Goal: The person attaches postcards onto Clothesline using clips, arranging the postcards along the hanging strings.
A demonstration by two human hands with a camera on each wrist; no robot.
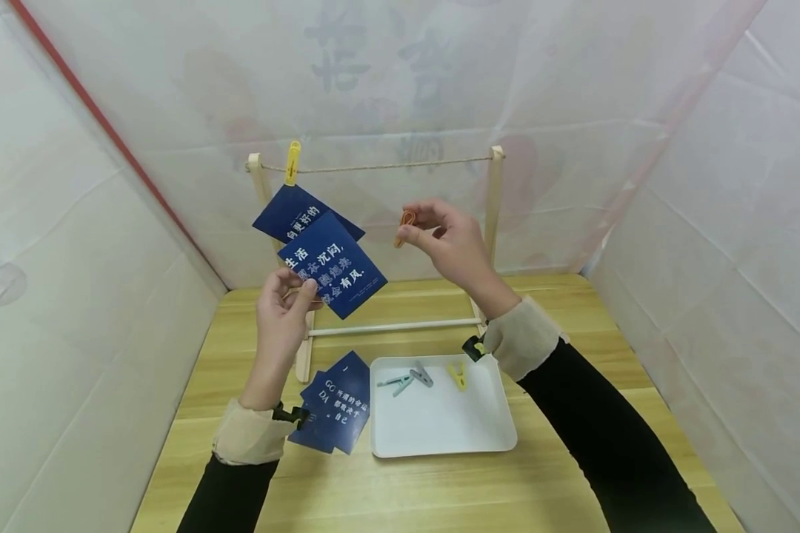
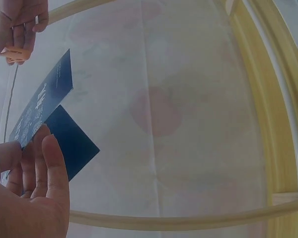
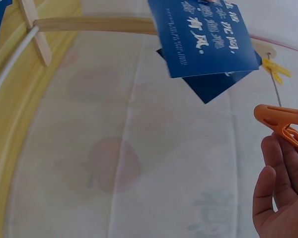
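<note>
My left hand point(image 1: 282, 311) pinches a dark blue card point(image 1: 333, 265) with white writing by its lower left corner, thumb in front. Behind it, partly covered, a second blue card point(image 1: 295, 211) hangs from the rope point(image 1: 387, 166) by a yellow clothespin point(image 1: 292, 163). Right of the cards and in front of the rope, my right hand point(image 1: 455, 244) pinches an orange clothespin point(image 1: 405, 226) between thumb and fingers. The right wrist view shows the orange clothespin point(image 3: 283, 121) from the side, apart from both cards.
The rope is strung between two wooden posts point(image 1: 495, 200) of a rack with a white lower bar point(image 1: 396, 326). On the table, a white tray point(image 1: 440, 437) holds several clothespins, including a yellow one point(image 1: 457, 376). Left of it lie more blue cards point(image 1: 338, 406), overlapping.
</note>
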